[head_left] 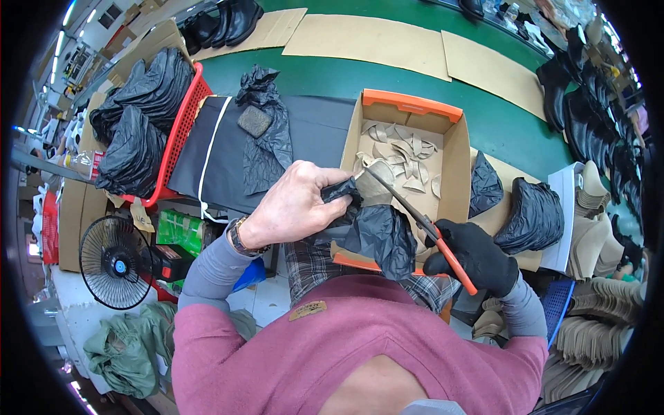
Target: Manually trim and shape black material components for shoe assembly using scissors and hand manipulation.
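Note:
My bare left hand (pixel 294 207), with a watch at its wrist, pinches an insole (pixel 374 191) loosely wrapped in black plastic film (pixel 380 238). Its beige end sticks out of the film over the open cardboard box (pixel 453 155). In my right hand (pixel 481 259), gloved in black, are scissors (pixel 454 261) with red handles. Their long blades reach up and left and lie along the beige end; whether they are closed on it I cannot tell. Several curved beige offcuts (pixel 415 153) lie in the box below.
Left of the box, black sheets carry a grey block (pixel 254 122) on crumpled film. A red basket (pixel 187 131) holds film-wrapped pieces. At right lie a wrapped stack (pixel 531 216) and beige insoles (pixel 588 339). A fan (pixel 116 263) stands lower left. Black boots (pixel 228 24) are farther back.

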Available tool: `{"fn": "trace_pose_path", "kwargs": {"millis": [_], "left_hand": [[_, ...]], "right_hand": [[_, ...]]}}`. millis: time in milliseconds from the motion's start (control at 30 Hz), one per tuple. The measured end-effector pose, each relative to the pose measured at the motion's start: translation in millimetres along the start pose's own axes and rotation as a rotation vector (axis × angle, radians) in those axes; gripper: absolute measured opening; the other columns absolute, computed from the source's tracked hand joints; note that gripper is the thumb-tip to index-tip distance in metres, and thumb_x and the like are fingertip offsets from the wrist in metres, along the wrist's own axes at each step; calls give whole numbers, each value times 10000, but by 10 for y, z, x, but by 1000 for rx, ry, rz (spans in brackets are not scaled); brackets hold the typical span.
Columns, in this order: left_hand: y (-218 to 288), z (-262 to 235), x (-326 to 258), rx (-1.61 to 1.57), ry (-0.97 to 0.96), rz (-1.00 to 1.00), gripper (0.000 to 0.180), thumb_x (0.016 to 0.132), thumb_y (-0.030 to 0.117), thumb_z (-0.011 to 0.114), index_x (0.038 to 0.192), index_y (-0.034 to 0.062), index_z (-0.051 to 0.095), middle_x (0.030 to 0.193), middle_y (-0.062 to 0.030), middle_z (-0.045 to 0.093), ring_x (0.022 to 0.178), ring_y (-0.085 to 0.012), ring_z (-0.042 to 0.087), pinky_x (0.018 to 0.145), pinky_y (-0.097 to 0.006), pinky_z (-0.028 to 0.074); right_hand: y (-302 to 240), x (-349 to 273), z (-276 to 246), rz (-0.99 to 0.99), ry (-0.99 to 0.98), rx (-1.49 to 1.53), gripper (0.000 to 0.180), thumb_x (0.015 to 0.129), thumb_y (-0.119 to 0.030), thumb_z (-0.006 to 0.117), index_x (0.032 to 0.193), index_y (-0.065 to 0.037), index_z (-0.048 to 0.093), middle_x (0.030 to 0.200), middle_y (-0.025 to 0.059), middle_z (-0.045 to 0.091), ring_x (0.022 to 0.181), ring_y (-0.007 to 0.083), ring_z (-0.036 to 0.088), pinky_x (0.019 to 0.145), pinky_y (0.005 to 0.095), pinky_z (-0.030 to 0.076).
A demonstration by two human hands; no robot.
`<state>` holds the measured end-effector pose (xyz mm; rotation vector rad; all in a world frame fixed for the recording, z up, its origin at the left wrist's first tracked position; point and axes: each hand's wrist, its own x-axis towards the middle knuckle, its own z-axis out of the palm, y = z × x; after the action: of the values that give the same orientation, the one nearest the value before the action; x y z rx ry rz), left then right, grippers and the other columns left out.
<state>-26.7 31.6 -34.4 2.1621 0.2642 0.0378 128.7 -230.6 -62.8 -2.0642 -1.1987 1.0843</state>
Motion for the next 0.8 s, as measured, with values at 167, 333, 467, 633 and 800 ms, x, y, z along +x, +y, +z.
{"fn": "trace_pose_path", "kwargs": {"millis": [167,333,467,633,800], "left_hand": [[-37,9,10,-90,-25,4,266,799,67,613,1035,-41,672,570,-149,564,487,-96,495,508,-310,444],[-55,12,2,-159,-16,68,259,805,64,612,1034,-39,673,555,-125,543,499,-71,474,501,-307,434],[6,-15,-2,-20,-63,77,295,793,69,617,1064,-32,672,544,-172,536,448,-146,515,502,-321,443],[78,-14,-15,142,-26,199,337,770,71,619,1080,-55,661,550,-231,531,445,-289,571,521,-357,469],[-7,-4,2,69,-38,187,340,766,76,623,1069,-73,658,539,-232,525,463,-304,592,527,-364,474]], "right_hand": [[-99,-40,-1,31,10,32,553,690,-480,815,832,1,582,626,105,551,577,190,523,567,344,413],[-70,-24,1,19,-3,45,533,678,-454,834,792,-1,575,620,95,548,570,186,500,563,345,410],[111,34,68,-140,19,96,575,714,-517,788,876,-5,580,657,144,561,592,270,554,568,379,415],[11,64,12,-191,-58,13,630,732,-566,754,954,-8,563,713,194,585,636,346,597,571,407,420],[34,94,54,-140,20,53,629,717,-593,752,850,-4,575,629,171,569,563,336,577,544,389,416]]}}
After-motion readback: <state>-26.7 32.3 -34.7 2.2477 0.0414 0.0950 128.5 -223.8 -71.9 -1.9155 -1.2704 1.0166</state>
